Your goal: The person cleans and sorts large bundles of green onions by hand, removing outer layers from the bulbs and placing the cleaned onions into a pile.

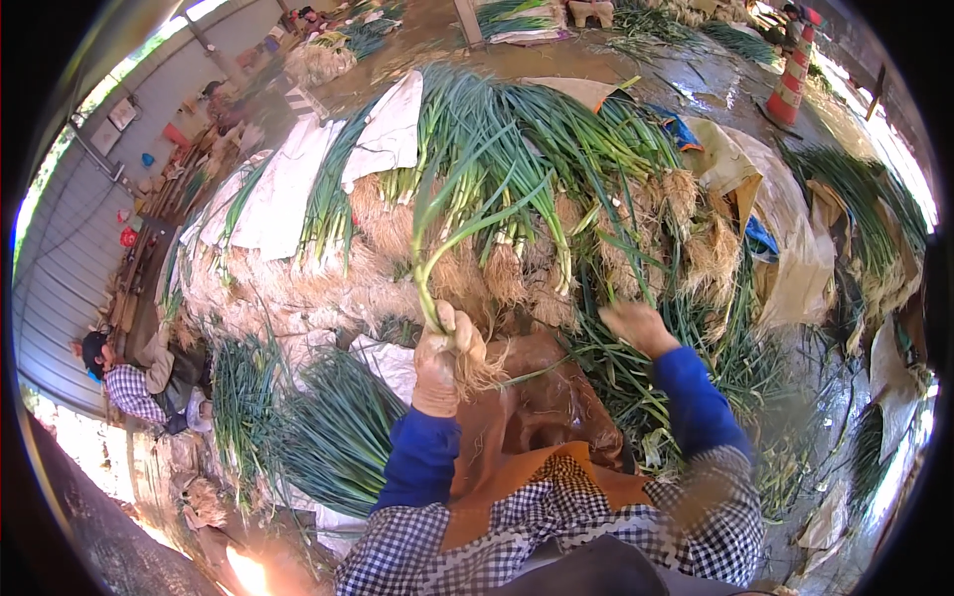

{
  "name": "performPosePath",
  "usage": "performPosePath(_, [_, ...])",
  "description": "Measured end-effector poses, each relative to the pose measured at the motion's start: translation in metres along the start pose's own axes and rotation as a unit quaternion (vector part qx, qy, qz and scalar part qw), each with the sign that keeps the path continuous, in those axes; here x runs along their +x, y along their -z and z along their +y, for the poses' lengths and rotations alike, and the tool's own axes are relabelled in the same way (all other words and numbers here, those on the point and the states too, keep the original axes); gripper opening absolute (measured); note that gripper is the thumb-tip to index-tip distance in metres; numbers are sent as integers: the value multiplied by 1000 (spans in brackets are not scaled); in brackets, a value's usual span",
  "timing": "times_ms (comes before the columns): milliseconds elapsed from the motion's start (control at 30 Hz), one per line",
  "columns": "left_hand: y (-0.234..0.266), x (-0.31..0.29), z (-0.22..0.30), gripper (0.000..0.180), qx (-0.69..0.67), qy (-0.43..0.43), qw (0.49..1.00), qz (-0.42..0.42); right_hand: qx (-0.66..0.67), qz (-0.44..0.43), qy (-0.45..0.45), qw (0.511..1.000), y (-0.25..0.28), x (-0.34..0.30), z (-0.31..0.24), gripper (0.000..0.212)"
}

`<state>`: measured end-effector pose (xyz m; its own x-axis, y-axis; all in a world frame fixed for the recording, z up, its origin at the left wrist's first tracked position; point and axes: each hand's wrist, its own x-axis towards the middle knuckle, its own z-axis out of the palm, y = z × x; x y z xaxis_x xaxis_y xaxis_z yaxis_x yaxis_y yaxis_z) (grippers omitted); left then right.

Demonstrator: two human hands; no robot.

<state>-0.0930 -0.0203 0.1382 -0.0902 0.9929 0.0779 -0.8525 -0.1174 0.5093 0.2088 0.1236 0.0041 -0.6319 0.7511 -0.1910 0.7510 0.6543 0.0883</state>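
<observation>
My left hand [437, 363] is closed round the lower stem of a green onion [424, 283]. Its leaves rise and spread above the fist, and pale roots hang out below. My right hand [641, 328] reaches over loose green leaves [636, 387] on the right; its fingertips are blurred, so I cannot tell whether it grips anything. In front of both hands lies a big heap of green onions [497, 129], its leaves on top and its shaggy roots [388, 223] toward me. A brown apron [527, 397] covers my lap.
Bundled green onions [333, 427] lie left of my lap. White sacks [298, 189] and a tan sheet [795, 238] drape the heap. A person [134, 382] sits at far left. A red-and-white traffic cone [792, 79] stands back right on the wet floor.
</observation>
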Motion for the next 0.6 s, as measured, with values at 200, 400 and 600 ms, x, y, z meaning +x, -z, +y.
performPosePath(200, [-75, 1, 53, 16, 32, -200, 939, -277, 388, 152, -18, 909, 28, 110, 15, 54])
performPosePath(400, [-26, 8, -31, 24, 328, 20, 944, 34, 802, 42, 26, 596, 64, 42, -33, 20])
performPosePath(600, [10, -1, -178, 18, 166, 223, 952, 128, 261, 392, 8, 882, 1, 4, -44, 23])
